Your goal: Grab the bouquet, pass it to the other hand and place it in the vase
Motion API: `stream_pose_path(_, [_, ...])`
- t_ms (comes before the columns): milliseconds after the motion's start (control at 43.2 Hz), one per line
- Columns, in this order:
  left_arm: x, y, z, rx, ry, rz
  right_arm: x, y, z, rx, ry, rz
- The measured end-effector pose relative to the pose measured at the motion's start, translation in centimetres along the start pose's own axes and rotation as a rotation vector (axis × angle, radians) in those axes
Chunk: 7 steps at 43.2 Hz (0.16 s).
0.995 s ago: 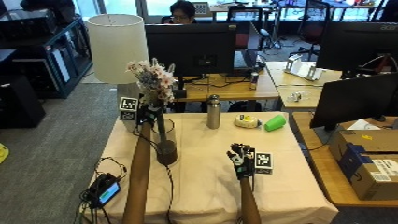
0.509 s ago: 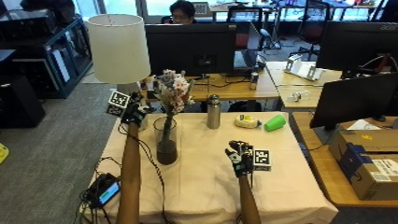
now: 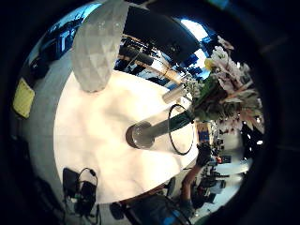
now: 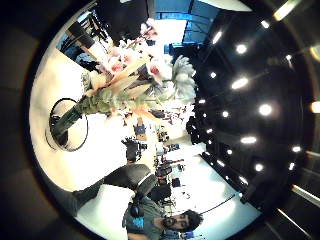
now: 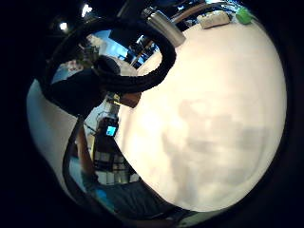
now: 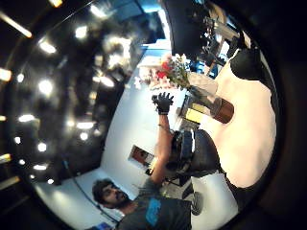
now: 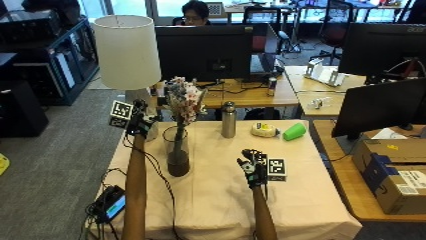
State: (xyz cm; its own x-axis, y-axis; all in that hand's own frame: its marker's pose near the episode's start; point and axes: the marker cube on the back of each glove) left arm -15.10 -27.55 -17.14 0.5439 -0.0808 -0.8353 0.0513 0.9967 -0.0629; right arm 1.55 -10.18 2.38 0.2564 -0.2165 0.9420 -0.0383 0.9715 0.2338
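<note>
Table (image 7: 306, 200) with a beige cloth. On it: glass vase (image 7: 177, 159) left of centre, lamp (image 7: 128, 55) at the back left corner, steel bottle (image 7: 228, 120) at the back centre, then a pale yellowish item (image 7: 265, 130) and green cup (image 7: 293, 131) beside each other, back right.
</note>
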Motion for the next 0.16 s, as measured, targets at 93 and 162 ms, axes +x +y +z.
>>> stream_pose_path(93, [-0.84,-0.86,0.41,0.088,-0.098,-0.027,-0.5,0.07,0.13,-0.002,-0.016,0.049])
stream_pose_path(162, [-0.47,-0.58,0.43,0.093,-0.102,-0.037,-0.56,0.06,0.11,-0.004,-0.01,0.053])
